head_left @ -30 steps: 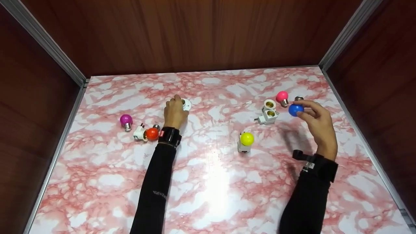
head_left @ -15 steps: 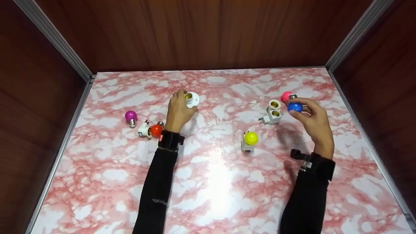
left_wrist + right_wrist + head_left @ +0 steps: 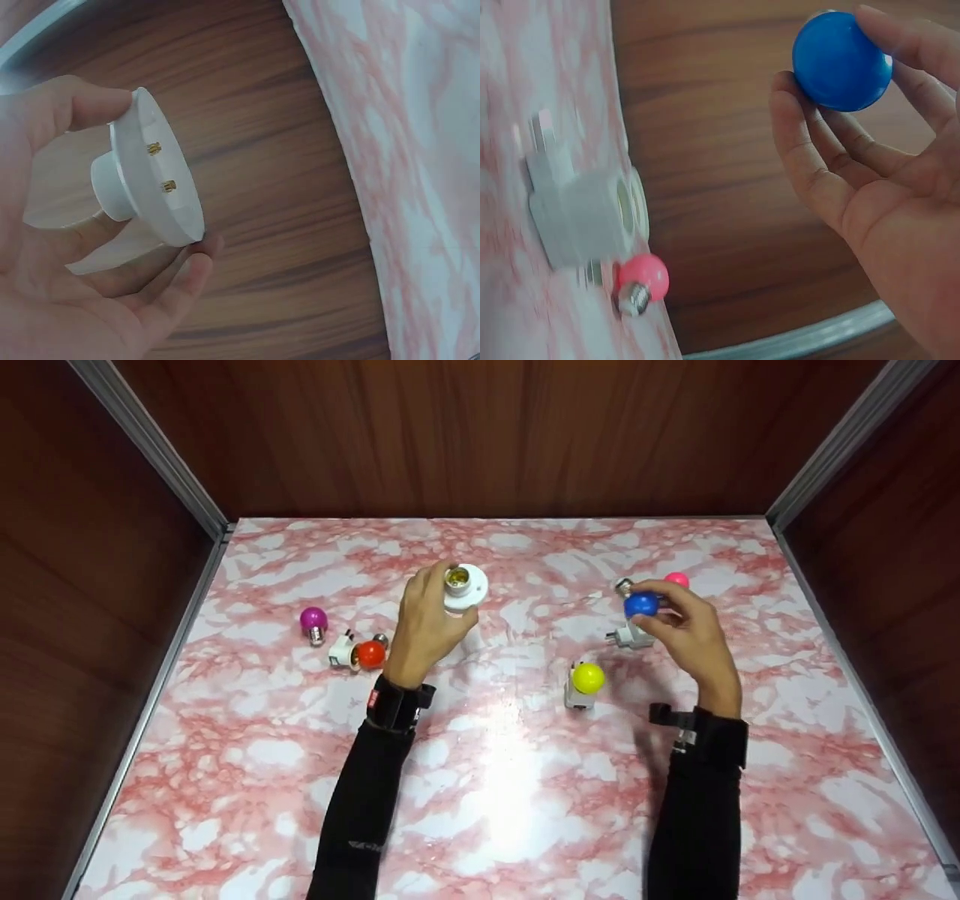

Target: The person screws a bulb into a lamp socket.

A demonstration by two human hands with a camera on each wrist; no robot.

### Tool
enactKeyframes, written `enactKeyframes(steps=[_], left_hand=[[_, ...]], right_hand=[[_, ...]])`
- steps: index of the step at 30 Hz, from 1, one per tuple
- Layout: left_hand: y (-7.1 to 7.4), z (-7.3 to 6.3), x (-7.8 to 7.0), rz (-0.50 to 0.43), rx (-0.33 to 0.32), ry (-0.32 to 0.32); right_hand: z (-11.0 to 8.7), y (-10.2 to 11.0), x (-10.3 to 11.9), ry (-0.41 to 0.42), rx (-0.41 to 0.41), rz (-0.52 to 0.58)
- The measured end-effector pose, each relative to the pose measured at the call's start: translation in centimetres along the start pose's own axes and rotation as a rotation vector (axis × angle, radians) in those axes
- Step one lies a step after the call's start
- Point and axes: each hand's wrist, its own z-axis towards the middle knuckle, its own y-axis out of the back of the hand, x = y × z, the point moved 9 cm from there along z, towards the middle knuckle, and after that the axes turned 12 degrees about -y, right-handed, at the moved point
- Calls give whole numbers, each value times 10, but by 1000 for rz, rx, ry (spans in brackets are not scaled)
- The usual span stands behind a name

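Observation:
My left hand (image 3: pixel 429 622) holds a white round lamp holder (image 3: pixel 474 594) by its rim, with its brass-lined socket facing up toward the head camera. In the left wrist view, thumb and fingers grip the lamp holder (image 3: pixel 157 180) at opposite edges, and two brass contacts show on its underside. At the right, my right hand (image 3: pixel 690 634) pinches a blue light bulb (image 3: pixel 641 605) by its globe, the metal screw base pointing up and left. The right wrist view has the blue bulb (image 3: pixel 840 64) raised between fingertips and thumb.
A white plug-in socket adapter (image 3: pixel 637 635) lies partly hidden below the right hand, with a pink bulb (image 3: pixel 676 580) behind. Nearer stands a yellow bulb (image 3: pixel 589 678) at another adapter (image 3: pixel 579 697). Leftward lie a purple bulb (image 3: pixel 313 619), a red bulb (image 3: pixel 370 655) and an adapter (image 3: pixel 341 652).
The left hand has lifted the lamp holder and moved right with it. The right hand has carried the blue bulb leftward, and its screw base now points up and left.

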Motion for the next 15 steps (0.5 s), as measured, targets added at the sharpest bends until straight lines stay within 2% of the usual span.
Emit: enactKeyframes(steps=[3, 8, 15], left_hand=[[0, -2, -8, -8, -2, -48], [-7, -1, -17, -46, 26, -123], [-13, -1, -23, -149, 60, -158]], right_hand=[[2, -13, 8, 23, 24, 19], [4, -33, 15, 35, 73, 76], [4, -52, 25, 101, 116, 88]])
